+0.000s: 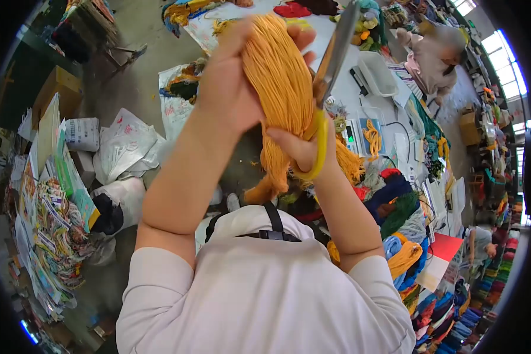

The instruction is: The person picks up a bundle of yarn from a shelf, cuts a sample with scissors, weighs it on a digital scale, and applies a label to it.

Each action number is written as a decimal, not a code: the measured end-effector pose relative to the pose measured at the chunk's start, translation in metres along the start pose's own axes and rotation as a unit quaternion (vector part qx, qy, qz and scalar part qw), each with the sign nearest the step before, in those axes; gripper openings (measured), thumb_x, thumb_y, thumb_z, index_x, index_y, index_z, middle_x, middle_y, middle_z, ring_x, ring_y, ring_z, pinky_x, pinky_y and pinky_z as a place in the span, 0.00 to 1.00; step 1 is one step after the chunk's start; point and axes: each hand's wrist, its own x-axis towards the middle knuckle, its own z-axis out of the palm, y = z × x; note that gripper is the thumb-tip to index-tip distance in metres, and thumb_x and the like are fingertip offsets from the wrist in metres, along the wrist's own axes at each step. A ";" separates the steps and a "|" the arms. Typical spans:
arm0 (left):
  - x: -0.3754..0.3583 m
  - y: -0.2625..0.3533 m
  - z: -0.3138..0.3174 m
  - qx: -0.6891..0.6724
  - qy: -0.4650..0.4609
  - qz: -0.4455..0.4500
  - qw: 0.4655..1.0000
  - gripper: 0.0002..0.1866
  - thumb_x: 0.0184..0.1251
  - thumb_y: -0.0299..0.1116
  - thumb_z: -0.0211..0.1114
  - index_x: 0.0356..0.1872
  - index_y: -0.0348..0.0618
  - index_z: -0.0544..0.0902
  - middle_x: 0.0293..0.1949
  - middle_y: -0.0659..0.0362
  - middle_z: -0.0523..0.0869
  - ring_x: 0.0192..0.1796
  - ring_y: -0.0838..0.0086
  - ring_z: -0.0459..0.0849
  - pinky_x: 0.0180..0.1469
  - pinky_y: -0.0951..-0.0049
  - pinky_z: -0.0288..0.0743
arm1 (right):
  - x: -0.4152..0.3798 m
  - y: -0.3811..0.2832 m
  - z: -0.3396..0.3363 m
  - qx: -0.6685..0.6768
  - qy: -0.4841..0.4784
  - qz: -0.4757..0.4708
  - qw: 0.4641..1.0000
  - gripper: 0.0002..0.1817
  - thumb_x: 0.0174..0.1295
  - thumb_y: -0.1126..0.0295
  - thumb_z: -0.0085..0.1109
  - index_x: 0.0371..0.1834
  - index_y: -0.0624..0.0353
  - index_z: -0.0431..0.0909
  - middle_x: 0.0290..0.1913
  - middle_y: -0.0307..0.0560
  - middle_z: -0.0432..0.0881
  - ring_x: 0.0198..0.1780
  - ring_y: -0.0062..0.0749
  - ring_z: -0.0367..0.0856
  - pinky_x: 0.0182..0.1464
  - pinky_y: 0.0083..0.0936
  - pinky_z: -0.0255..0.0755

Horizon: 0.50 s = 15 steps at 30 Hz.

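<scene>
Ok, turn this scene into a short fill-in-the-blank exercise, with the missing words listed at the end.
The scissors are held in the person's ____ hand.
Counting the left hand, the number of hands touching the yarn bundle is ____.
The color of the scissor handle is ____.
Next to the cream sheet, the neighboring sheet is colored ____.

Missing words, in order: right; two; yellow; red.

The counter, pale and cluttered, bears a white plastic tray (379,73) near a scale (351,138) topped by a small orange skein (371,139). Dark blue yarn (389,193) and green yarn (402,213) lie bunched together on the counter (347,59).
</scene>
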 end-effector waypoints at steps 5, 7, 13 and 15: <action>-0.052 -0.047 -0.049 -0.015 0.062 -0.139 0.988 0.37 0.66 0.65 0.45 0.63 0.43 0.66 0.50 0.56 0.80 0.52 0.68 0.78 0.56 0.62 0.71 | 0.031 -0.034 -0.012 0.003 0.095 -0.027 0.995 0.25 0.48 0.63 0.72 0.45 0.62 0.71 0.36 0.41 0.80 0.35 0.23 0.77 0.38 0.22 0.72; -0.055 -0.060 -0.057 0.264 -0.137 -0.107 0.949 0.29 0.67 0.50 0.57 0.62 0.41 0.68 0.35 0.60 0.79 0.34 0.76 0.78 0.39 0.74 0.72 | 0.034 -0.029 -0.028 -0.078 0.123 0.008 0.989 0.21 0.50 0.63 0.72 0.37 0.60 0.68 0.29 0.36 0.75 0.29 0.20 0.73 0.32 0.20 0.70; -0.046 -0.068 -0.066 0.274 -0.004 -0.094 0.957 0.20 0.64 0.26 0.54 0.57 0.35 0.72 0.20 0.65 0.71 0.21 0.83 0.68 0.26 0.82 0.63 | -0.017 -0.001 -0.087 0.058 0.074 -0.024 0.995 0.18 0.62 0.58 0.56 0.45 0.61 0.70 0.23 0.35 0.69 0.23 0.15 0.65 0.25 0.16 0.58; -0.047 -0.073 -0.065 0.318 -0.011 -0.091 0.944 0.21 0.64 0.29 0.55 0.58 0.36 0.71 0.22 0.65 0.71 0.21 0.82 0.67 0.28 0.82 0.63 | -0.057 -0.005 -0.088 0.132 -0.052 0.121 0.982 0.32 0.57 0.40 0.53 0.45 0.63 0.70 0.23 0.34 0.67 0.22 0.16 0.65 0.24 0.15 0.58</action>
